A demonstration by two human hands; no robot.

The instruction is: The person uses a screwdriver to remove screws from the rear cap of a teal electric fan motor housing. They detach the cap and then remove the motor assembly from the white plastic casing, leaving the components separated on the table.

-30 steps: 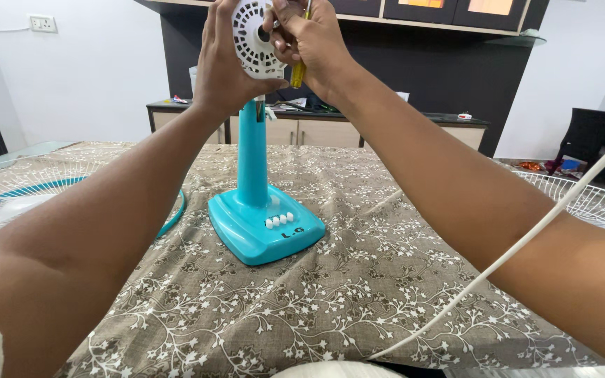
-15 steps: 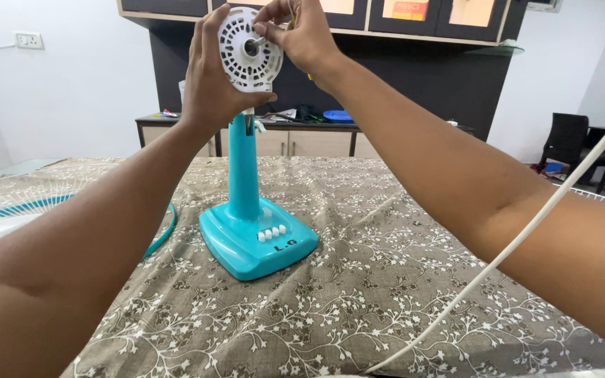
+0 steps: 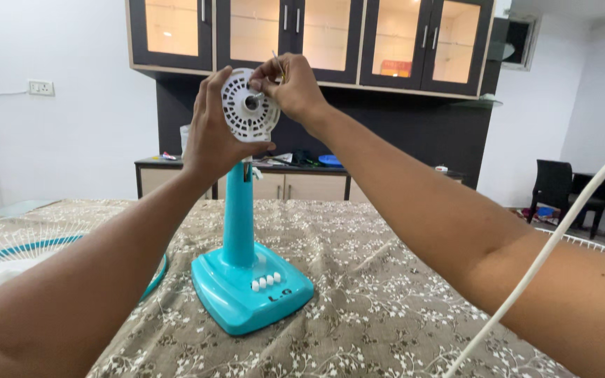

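My left hand [image 3: 209, 133] grasps the white vented motor housing [image 3: 248, 106] from its left edge and back, fingers curled behind the rim and thumb under its lower edge; the housing sits atop the turquoise fan stand [image 3: 239, 203], directly below that grip. I judge the housing to be a light, stiff moulded plastic disc: its slotted face looks thin-ribbed and liable to crack under a hard pinch, so the solid outer rim, where my left hand already lies, is the sounder place to hold. Its flat face points toward me, and the short metal shaft [image 3: 253, 99] at its centre projects along the same line; the long axis of the whole assembly runs vertically, down the column to the square base [image 3: 250, 290] with its row of white buttons [image 3: 264, 282]. The base rests on the floral tablecloth [image 3: 358, 280], well below both grips. To the right of the housing, my right hand [image 3: 290, 87] is pinched closed at the shaft, fingertips meeting on it, with a thin yellow-handled tool [image 3: 277, 65] tucked in the same hand and rising just above the knuckles. A white cord [image 3: 547, 252] crosses the frame low on the right, apart from both hands.
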